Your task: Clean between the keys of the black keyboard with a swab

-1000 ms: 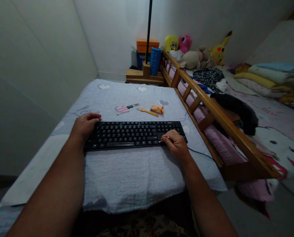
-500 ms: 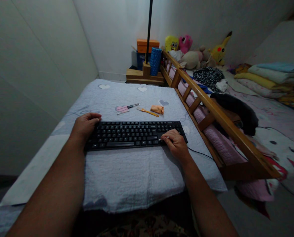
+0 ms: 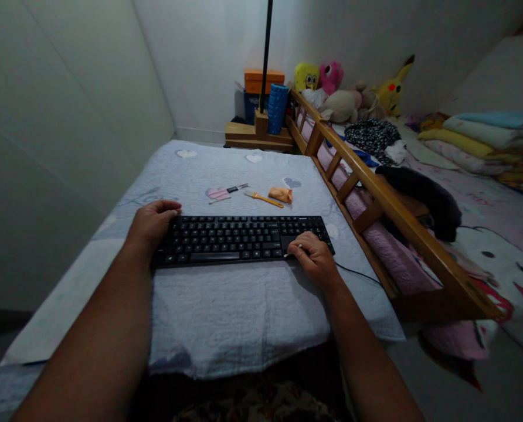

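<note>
A black keyboard (image 3: 230, 239) lies across the cloth-covered table in front of me. My left hand (image 3: 153, 224) is closed on its left end, thumb and fingers at the upper left corner. Over the number pad at the right rests my right hand (image 3: 313, 257), pinching a thin cotton swab (image 3: 287, 255). The swab's white tip points left and down, by the keys near the lower right; whether it touches them is hard to tell. Fingers cover part of the number pad.
Beyond the keyboard lie a yellow-handled brush (image 3: 265, 200), a crumpled orange packet (image 3: 280, 194), a black-handled tool with a thin metal end (image 3: 237, 188) and another thin white stick (image 3: 220, 200). A wooden bed rail (image 3: 376, 202) borders the right side. The keyboard cable (image 3: 358, 272) runs right.
My right hand has shifted very slightly, and the cotton swab is tilted more, its tip a little lower. My left hand and the keyboard stay in place.
</note>
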Available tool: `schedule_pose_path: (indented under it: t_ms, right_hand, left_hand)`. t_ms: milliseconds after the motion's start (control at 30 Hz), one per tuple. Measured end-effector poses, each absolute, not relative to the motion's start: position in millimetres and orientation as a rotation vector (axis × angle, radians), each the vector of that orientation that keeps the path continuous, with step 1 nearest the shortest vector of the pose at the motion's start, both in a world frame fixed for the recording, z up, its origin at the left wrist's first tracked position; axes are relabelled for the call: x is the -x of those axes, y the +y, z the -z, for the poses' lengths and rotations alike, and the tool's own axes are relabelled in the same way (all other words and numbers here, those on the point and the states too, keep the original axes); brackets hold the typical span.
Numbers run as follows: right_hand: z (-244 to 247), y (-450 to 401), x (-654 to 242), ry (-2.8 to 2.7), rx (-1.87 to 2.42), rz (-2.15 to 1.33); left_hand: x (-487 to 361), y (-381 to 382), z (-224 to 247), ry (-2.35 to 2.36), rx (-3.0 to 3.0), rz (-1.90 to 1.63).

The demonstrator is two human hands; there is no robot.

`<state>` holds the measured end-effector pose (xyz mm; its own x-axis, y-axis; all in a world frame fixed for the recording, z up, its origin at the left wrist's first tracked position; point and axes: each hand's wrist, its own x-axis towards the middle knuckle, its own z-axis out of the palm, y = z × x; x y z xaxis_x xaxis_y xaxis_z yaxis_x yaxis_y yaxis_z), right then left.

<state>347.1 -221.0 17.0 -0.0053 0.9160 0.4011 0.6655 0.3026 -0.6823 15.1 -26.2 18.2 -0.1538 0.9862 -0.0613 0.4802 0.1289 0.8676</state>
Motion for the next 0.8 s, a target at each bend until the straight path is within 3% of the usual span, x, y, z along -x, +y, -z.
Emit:
schedule_pose_path:
  t_ms: [800]
  right_hand:
    - [-17.1, -222.6, -355.1, -1.674, 1.502, -0.301]
  left_hand:
    - [-10.5, -22.5, -11.7, 1.689, -1.407, -0.949]
